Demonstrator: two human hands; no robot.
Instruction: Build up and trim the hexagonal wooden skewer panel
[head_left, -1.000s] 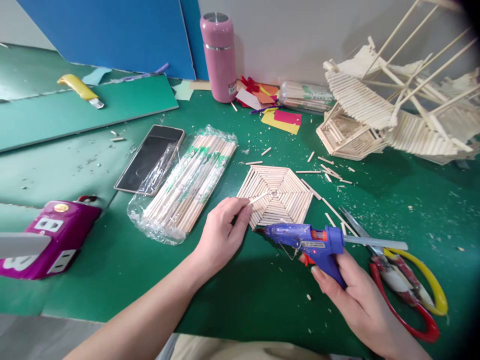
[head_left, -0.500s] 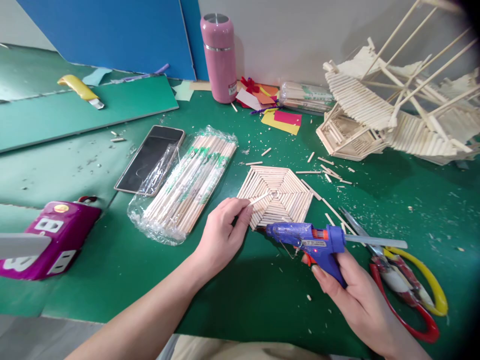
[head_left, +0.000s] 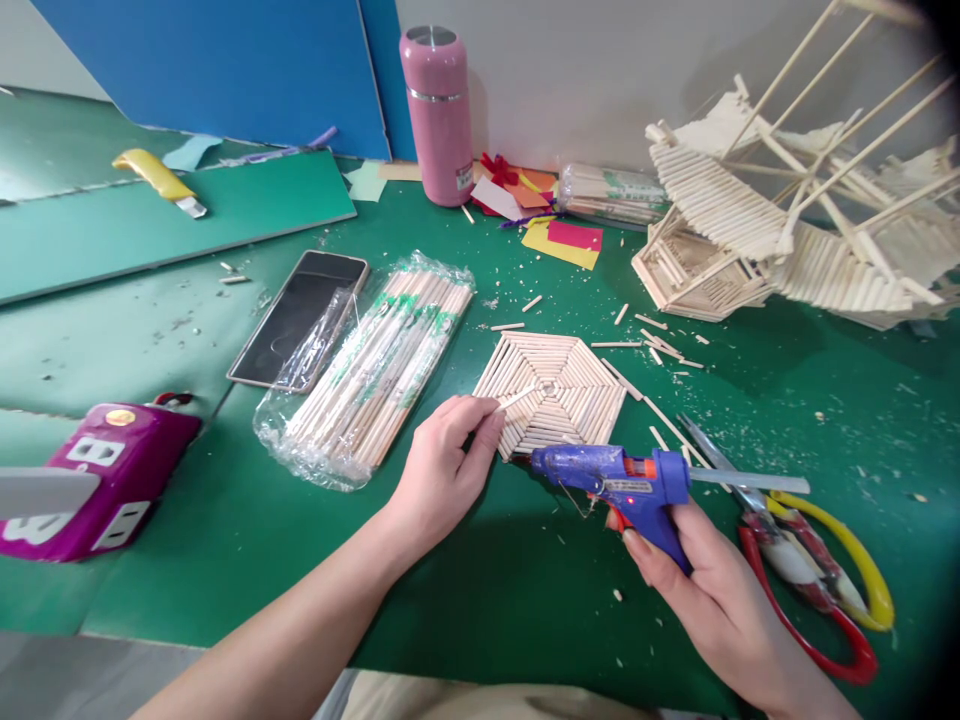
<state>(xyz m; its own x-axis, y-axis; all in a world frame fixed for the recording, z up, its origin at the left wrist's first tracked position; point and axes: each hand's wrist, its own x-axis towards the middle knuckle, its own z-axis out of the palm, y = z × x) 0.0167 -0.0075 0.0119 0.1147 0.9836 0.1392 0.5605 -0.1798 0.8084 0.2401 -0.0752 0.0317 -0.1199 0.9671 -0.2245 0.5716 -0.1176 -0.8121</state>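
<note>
Green covers the bench (head_left: 300,560), strewn with pale chips, and a hexagonal wooden-stick panel (head_left: 577,400) lies flat on it, straight ahead of the person. The hands are apart. The left hand (head_left: 446,465) pinches a short wooden stick (head_left: 517,397) over the panel's 8 o'clock side, its free end aimed at the middle. The right hand (head_left: 720,600) is clamped round the handle of a blue hot-glue gun (head_left: 600,470), fingers by the orange trigger; whether it is squeezed cannot be told.

Over the last second little has changed: the gun has slid slightly toward 3 o'clock, while the stick and panel have kept their places. That looks like a steadying pause, with the dark nozzle (head_left: 524,460) near the panel's 7 o'clock edge; no fresh glue can be made out.

Outward from the panel, scissors (head_left: 795,560) lie at 4 o'clock, and cut stick pieces (head_left: 664,345) at 2 o'clock. A plastic-wrapped bundle of sticks (head_left: 382,370) sits at 9 o'clock, a phone (head_left: 289,310) just beyond it. Farther off stand a pink flask (head_left: 439,130) at 11 o'clock and a larger stick-built structure (head_left: 720,200) at 2 o'clock.
</note>
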